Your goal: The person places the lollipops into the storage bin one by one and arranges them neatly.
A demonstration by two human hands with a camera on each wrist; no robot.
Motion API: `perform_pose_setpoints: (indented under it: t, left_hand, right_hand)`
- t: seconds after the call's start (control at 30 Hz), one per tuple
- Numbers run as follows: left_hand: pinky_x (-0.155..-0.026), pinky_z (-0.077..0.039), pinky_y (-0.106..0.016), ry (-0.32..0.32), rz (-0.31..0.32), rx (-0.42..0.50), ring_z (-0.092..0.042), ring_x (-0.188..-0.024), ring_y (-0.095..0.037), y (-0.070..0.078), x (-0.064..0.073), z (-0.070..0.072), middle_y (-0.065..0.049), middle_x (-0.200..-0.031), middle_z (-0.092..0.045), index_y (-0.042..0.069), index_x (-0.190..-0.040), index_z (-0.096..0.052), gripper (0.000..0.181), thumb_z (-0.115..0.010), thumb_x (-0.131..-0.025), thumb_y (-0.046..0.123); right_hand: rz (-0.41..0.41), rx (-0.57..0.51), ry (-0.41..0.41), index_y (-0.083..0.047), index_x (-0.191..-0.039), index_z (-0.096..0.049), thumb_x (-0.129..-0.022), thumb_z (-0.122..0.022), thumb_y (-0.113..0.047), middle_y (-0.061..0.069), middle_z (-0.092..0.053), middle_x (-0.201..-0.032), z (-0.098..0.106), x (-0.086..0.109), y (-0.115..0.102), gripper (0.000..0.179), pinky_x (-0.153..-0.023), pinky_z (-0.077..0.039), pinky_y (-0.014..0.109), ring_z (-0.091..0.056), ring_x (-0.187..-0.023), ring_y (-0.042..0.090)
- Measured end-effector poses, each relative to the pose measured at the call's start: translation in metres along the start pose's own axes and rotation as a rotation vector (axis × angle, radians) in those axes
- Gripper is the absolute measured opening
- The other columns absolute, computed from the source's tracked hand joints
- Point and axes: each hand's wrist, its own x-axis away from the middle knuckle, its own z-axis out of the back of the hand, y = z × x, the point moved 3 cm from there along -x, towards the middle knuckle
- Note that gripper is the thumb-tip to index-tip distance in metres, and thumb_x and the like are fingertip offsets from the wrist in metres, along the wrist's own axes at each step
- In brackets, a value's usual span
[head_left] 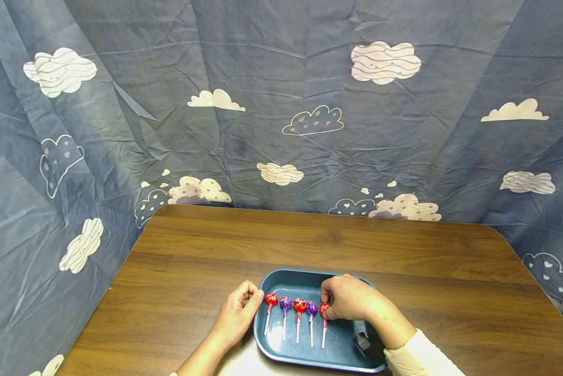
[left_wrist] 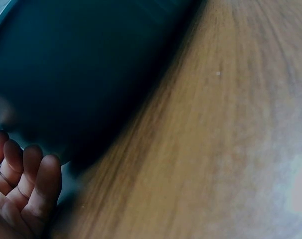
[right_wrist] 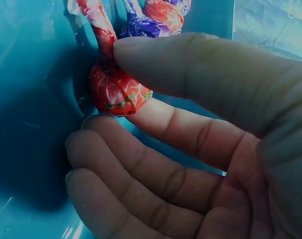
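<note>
A blue tray (head_left: 319, 363) holds a row of several wrapped lollipops, alternating red and purple, sticks toward the person. At the right end of the row, my right hand (head_left: 351, 297) pinches a red lollipop (right_wrist: 116, 92) between thumb and index finger, near where its head meets the stick. The other fingers curl loosely below it in the right wrist view. My left hand (head_left: 238, 309) holds the tray's left side, thumb at the rim beside the leftmost red lollipop (head_left: 271, 298). In the left wrist view its fingertips (left_wrist: 49, 169) rest against the tray's outer wall.
The tray stands near the front of a brown wooden table (head_left: 192, 245). Inside its right end, a dark object (head_left: 363, 342) shows under the right wrist. A blue-grey cloth (head_left: 272, 68) with cloud prints hangs behind and beside the table.
</note>
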Motion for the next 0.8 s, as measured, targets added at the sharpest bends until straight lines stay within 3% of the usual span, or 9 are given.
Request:
perform_pose_setpoints:
  t: [0.8]
  left_hand:
    - [-0.054,-0.042,-0.021,0.006,-0.001,0.008,-0.050,-0.060,-0.003,0.0014,0.0007,0.0010,0.004,-0.070,-0.052,0.009,-0.086,-0.056,0.019,-0.061,-0.101,0.018]
  right_hand:
    - [-0.007,-0.022,-0.003,-0.022,-0.077,-0.063,-0.064,-0.086,-0.019,-0.015,-0.056,-0.062,-0.0001,-0.0010,-0.0007,0.027,-0.059,-0.039,0.028,-0.049,-0.068,0.008]
